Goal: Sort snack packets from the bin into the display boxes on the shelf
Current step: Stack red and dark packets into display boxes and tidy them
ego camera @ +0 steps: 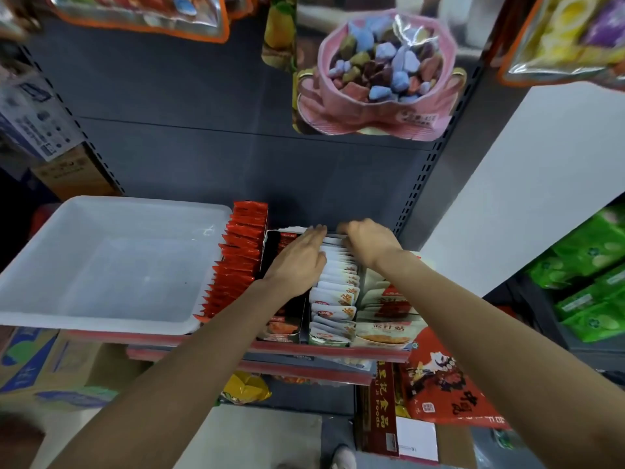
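Legible writing: "20" in orange on the tops of several white packets [333,292]; "FOODS" in Latin letters, beside gold Chinese characters, on a dark red carton [380,406] below the shelf edge. Other print is Chinese or too blurred to read.

The white packets are small flat sachets, white with an orange patch near the top, standing on edge in a tight row. They fill a display box [341,340] on the shelf [304,348], running from its front wall to the back. Just to the left stands a dark display box [282,328] with red food pictures on its front; its contents are hidden by the left forearm. Further left, a row of red packets [236,262] stands on edge, touching the side of the white plastic bin [111,265]. No packets are visible in the bin.

Left hand [299,262]: palm down, fingers straight, resting across the dark box with fingertips on the rear white packets. Right hand [367,240]: at the far end of the white row, fingers curled down over the packet tops; whether it pinches one cannot be told.

Above hangs a pink bag [372,76] of blue, brown and purple candy pieces. Green packets [590,275] sit at the right.
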A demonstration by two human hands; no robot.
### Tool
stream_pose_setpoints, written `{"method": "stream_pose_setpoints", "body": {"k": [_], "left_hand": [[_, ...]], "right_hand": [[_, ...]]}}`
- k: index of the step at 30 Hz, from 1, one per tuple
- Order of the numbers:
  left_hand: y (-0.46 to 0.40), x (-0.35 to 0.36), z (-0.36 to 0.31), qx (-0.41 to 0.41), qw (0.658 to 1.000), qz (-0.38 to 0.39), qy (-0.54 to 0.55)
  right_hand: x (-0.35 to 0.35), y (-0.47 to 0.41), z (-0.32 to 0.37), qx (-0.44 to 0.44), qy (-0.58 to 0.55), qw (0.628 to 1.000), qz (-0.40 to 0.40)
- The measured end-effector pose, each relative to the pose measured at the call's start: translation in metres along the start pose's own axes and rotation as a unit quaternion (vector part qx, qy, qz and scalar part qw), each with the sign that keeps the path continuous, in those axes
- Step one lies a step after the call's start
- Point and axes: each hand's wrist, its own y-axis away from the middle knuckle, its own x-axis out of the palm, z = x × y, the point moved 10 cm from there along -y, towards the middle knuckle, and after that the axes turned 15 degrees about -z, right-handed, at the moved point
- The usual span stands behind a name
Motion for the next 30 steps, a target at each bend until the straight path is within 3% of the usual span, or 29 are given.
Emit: {"method": "stream_pose_setpoints", "body": {"k": [6, 10, 14, 20, 22, 25, 28, 30], "left_hand": [[0.001, 0.006, 0.008, 0.025, 0.999, 0.009, -0.026], [0.004, 0.004, 0.004, 0.035, 0.999, -0.006, -0.010], [-0.003, 0.013, 0.005, 0.065, 0.994, 0.012, -0.083], [-0.002, 0.013, 0.009, 0.074, 0.985, 0.019, -0.152], [0.000, 0.017, 0.011, 0.051, 0.987, 0.060, -0.140], [0.003, 0.019, 0.009, 0.025, 0.989, 0.106, -0.096], [0.010, 0.009, 0.004, -0.017, 0.996, 0.073, 0.047], [0.019, 0.003, 0.005, -0.028, 0.992, 0.047, 0.110]], "right_hand": [[0.008, -0.015, -0.001, -0.029, -0.025, 0.999, -0.012], [0.008, -0.011, 0.004, -0.052, -0.091, 0.994, 0.030], [0.013, -0.014, 0.003, -0.039, -0.015, 0.999, 0.007], [-0.005, -0.004, -0.013, 0.026, 0.006, 0.999, -0.047], [0.000, 0.011, -0.004, -0.019, 0.082, 0.996, -0.005], [0.015, 0.029, 0.011, -0.071, 0.077, 0.990, 0.093], [0.011, 0.031, 0.007, -0.072, 0.074, 0.988, 0.118], [0.000, 0.037, 0.007, -0.063, 0.048, 0.993, 0.090]]}}
